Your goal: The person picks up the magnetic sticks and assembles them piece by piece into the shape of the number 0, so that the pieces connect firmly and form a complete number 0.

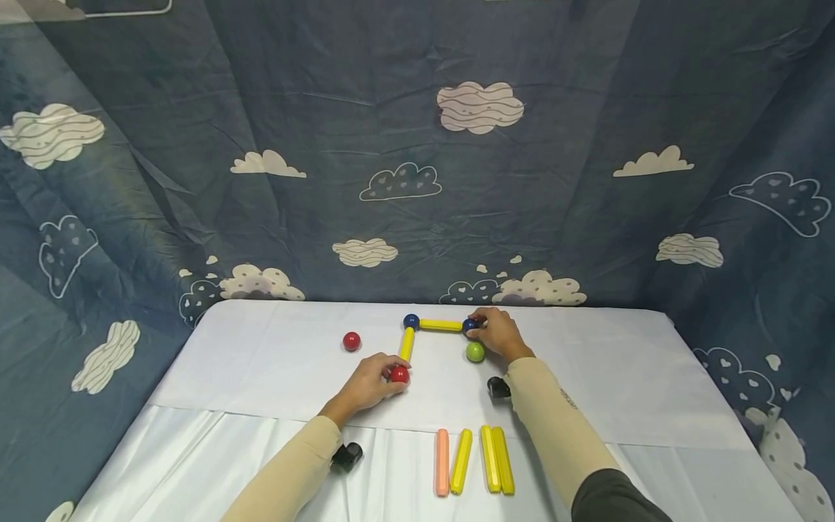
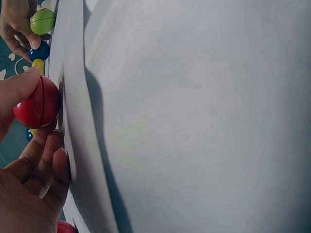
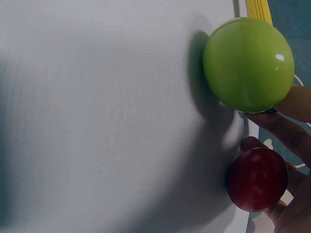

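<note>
My left hand [image 1: 367, 383] pinches a red ball [image 1: 400, 375] between thumb and fingers, at the near end of a yellow rod [image 1: 407, 344]. That rod runs up to a blue ball [image 1: 411, 322] at a corner. From there a second yellow rod [image 1: 440, 325] leads right to another blue ball [image 1: 470, 325], which my right hand [image 1: 501, 333] grips with thumb and fingertips. A green ball [image 1: 475, 352] sits on the table just below the right hand. In the right wrist view a dark red ball [image 3: 257, 179] is by that hand's lower fingers; whether they hold it is unclear.
Another red ball [image 1: 351, 341] lies left of the joined rods. Nearer the front are a pink rod [image 1: 442, 462] and several yellow rods [image 1: 461, 462] on the white-covered table [image 1: 620, 377]. A dark cloud-patterned curtain [image 1: 365, 145] hangs behind.
</note>
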Available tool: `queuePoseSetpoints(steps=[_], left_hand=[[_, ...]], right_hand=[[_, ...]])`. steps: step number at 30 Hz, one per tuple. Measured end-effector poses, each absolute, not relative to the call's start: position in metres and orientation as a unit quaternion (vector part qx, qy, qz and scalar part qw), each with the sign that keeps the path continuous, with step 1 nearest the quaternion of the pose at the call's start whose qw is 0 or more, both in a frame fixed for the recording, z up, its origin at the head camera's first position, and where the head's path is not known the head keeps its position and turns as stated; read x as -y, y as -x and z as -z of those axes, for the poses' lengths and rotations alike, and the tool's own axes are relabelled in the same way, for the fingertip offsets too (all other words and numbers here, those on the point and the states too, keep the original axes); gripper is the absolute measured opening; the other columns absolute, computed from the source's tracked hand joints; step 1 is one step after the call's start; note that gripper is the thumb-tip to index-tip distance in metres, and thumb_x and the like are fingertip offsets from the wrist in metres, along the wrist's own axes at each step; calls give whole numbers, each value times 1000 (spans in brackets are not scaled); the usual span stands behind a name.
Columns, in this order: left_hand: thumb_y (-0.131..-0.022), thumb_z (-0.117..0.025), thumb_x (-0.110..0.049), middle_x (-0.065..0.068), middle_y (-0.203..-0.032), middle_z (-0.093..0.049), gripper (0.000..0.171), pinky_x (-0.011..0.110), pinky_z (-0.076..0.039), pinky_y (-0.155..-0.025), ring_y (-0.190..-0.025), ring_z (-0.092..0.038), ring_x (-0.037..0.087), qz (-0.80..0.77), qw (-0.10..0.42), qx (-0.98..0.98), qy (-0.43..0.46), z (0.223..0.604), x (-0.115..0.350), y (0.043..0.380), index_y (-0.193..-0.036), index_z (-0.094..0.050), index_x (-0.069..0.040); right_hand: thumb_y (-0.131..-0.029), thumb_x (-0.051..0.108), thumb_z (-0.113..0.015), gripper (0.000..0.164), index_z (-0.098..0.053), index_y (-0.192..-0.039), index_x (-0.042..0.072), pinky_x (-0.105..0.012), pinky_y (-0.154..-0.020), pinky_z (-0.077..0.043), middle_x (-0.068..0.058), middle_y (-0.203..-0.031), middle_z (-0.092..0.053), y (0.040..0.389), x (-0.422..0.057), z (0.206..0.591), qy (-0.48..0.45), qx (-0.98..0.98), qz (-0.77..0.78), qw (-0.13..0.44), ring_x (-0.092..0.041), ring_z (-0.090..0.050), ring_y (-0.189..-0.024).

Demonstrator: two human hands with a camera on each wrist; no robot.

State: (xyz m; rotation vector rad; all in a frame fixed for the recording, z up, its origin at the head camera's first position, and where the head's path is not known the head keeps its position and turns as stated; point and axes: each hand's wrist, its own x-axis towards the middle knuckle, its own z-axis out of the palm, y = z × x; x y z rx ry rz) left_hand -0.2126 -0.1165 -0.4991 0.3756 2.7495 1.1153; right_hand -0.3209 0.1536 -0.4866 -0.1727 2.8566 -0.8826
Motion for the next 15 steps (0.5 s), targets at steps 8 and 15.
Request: queuePoseSetpoints(steps=[8,15], left_hand=[[-81,-78,-23,0,-97,-59,40,32,-45,-74,-87,-53,16,-369,89,-918,-114,496,118,212,-118,-64,-20],[-82,-77,-23,3,-100,-62,38,35,-48,-76,-90,-56,19,-383,50,-918,-90,485,133,215,-118,-64,-18]], right_hand=[[-85,16,-74,36,-65,-119,7,-50,-94,-42,-12,-112,-66,320,-154,486,53,-948,305,73,-30,-58,-105],[-85,15,-74,36,-65,-119,7,-49,-94,-42,-12,-113,-66,320,-154,489,58,-949,303,65,-30,-58,-105]])
